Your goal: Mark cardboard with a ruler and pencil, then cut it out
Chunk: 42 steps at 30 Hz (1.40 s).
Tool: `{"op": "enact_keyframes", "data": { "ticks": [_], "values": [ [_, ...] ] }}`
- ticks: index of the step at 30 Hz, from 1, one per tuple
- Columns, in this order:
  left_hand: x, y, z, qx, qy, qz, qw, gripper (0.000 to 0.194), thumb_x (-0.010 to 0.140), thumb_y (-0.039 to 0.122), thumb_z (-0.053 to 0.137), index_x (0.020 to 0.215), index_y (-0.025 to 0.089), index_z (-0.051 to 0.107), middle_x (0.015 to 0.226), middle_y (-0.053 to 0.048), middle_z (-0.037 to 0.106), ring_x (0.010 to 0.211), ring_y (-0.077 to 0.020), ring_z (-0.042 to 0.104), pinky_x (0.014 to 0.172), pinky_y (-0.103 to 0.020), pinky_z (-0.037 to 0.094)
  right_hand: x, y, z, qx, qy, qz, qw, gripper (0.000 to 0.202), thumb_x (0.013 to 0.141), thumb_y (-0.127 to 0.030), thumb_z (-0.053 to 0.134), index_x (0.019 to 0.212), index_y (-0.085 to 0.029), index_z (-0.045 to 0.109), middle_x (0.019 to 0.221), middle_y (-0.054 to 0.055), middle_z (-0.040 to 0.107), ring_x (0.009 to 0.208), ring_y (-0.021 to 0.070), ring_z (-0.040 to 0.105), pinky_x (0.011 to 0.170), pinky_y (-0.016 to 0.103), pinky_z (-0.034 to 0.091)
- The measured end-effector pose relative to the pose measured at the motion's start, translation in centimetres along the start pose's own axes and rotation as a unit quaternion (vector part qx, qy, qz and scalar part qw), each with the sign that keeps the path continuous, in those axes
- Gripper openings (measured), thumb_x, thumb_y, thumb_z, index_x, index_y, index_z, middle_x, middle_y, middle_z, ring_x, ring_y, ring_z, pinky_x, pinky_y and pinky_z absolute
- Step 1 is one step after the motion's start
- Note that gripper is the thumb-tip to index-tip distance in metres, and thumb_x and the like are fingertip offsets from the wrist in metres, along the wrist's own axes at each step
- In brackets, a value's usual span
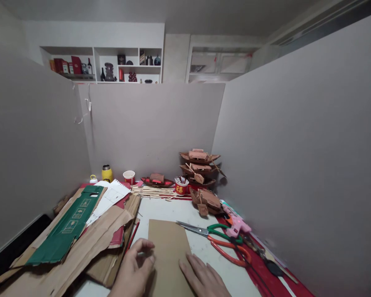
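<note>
A flat brown cardboard piece (168,243) lies on the white work surface (160,208), its long side pointing away from me. My left hand (137,264) is at its left edge, fingers curled with a gap between thumb and forefinger and nothing visible between them. Spread over the right part of the cardboard, my right hand (202,274) rests with its fingers apart. Scissors (216,237) with green and orange handles lie just right of the cardboard, their tips by its upper right corner.
Torn cardboard (89,251) and a green piece (69,227) are piled at left. Wooden model boats (205,198) stand at the back right, near a red cup (181,187) and thin sticks (154,192). A pink glue gun (238,225) lies at right. Grey partitions (154,119) surround the table.
</note>
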<state>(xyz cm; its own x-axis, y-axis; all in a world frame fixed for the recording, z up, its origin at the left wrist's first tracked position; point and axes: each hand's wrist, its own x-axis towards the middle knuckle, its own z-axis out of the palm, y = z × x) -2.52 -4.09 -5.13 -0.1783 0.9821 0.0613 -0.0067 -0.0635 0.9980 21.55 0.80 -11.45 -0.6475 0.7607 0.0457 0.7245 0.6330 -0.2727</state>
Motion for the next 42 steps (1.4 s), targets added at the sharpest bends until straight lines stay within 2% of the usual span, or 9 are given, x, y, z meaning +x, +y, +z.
{"op": "enact_keyframes", "data": {
  "ticks": [4,9,15,20,23,29,34,42],
  "values": [
    [0.8,-0.6,-0.1,-0.072,0.040,-0.057,0.995,0.033,0.058,0.031,0.073,0.087,0.019,0.067,0.095,-0.010,0.070,0.100,-0.0275,0.062,0.088,-0.034,0.045,-0.3,-0.3,-0.8,0.022,0.002,-0.005,1.000,0.069,0.087,-0.064,0.052,0.146,-0.029,0.041,0.151,0.016,0.036,0.138,0.0390,0.035,0.110,0.056,0.035],
    [0.8,-0.6,-0.4,-0.093,0.042,-0.070,0.992,0.034,0.058,0.030,0.073,0.089,0.018,0.068,0.093,-0.010,0.071,0.101,-0.0282,0.063,0.089,-0.036,0.045,-0.3,-0.7,-1.4,0.029,-0.037,0.018,0.999,0.072,0.088,-0.067,0.048,0.147,-0.027,0.039,0.153,0.018,0.032,0.140,0.0398,0.030,0.111,0.060,0.029],
    [0.4,-1.6,-0.2,-0.084,0.028,-0.049,0.995,0.031,0.061,0.028,0.073,0.090,0.019,0.068,0.096,-0.010,0.071,0.104,-0.0274,0.062,0.091,-0.035,0.046,-0.9,-1.2,-1.8,0.060,-0.003,0.003,0.998,0.068,0.089,-0.062,0.051,0.147,-0.028,0.038,0.153,0.016,0.032,0.142,0.0368,0.029,0.113,0.057,0.028],
    [0.0,-1.4,-0.1,-0.062,0.020,-0.039,0.997,0.031,0.066,0.028,0.071,0.094,0.019,0.065,0.101,-0.010,0.070,0.104,-0.0262,0.062,0.091,-0.034,0.046,-1.3,-2.4,-3.0,0.064,-0.039,0.029,0.997,0.070,0.090,-0.059,0.049,0.149,-0.023,0.036,0.156,0.018,0.024,0.144,0.0374,0.021,0.114,0.061,0.022],
    [0.0,-1.5,-0.1,-0.062,0.016,-0.030,0.998,0.030,0.068,0.028,0.069,0.096,0.018,0.064,0.102,-0.011,0.069,0.104,-0.0256,0.063,0.090,-0.034,0.046,-1.3,-3.0,-3.4,0.066,-0.038,0.034,0.997,0.070,0.090,-0.055,0.050,0.149,-0.021,0.035,0.156,0.019,0.023,0.144,0.0372,0.021,0.114,0.060,0.021],
    [0.1,-2.4,-0.1,-0.069,0.015,-0.024,0.997,0.031,0.070,0.028,0.068,0.099,0.019,0.063,0.100,-0.010,0.069,0.098,-0.0247,0.064,0.089,-0.035,0.047,-1.5,-2.9,-3.2,0.065,-0.029,0.027,0.997,0.069,0.090,-0.053,0.052,0.150,-0.022,0.035,0.156,0.019,0.023,0.144,0.0374,0.021,0.114,0.061,0.021],
    [0.3,-2.3,-0.1,-0.073,0.017,-0.015,0.997,0.030,0.066,0.027,0.070,0.095,0.019,0.064,0.096,-0.009,0.070,0.096,-0.0239,0.064,0.085,-0.031,0.047,-1.4,-2.4,-2.7,0.072,-0.012,0.014,0.997,0.069,0.090,-0.054,0.053,0.149,-0.023,0.037,0.155,0.018,0.025,0.144,0.0379,0.023,0.114,0.060,0.022],
    [0.5,-2.4,-0.3,-0.061,0.003,-0.021,0.998,0.031,0.068,0.026,0.067,0.097,0.018,0.062,0.099,-0.011,0.070,0.098,-0.0248,0.064,0.087,-0.033,0.047,-1.2,-3.1,-3.8,0.053,-0.059,0.034,0.996,0.071,0.091,-0.058,0.047,0.151,-0.022,0.032,0.157,0.019,0.019,0.145,0.0363,0.017,0.115,0.059,0.019]
  ]
}}
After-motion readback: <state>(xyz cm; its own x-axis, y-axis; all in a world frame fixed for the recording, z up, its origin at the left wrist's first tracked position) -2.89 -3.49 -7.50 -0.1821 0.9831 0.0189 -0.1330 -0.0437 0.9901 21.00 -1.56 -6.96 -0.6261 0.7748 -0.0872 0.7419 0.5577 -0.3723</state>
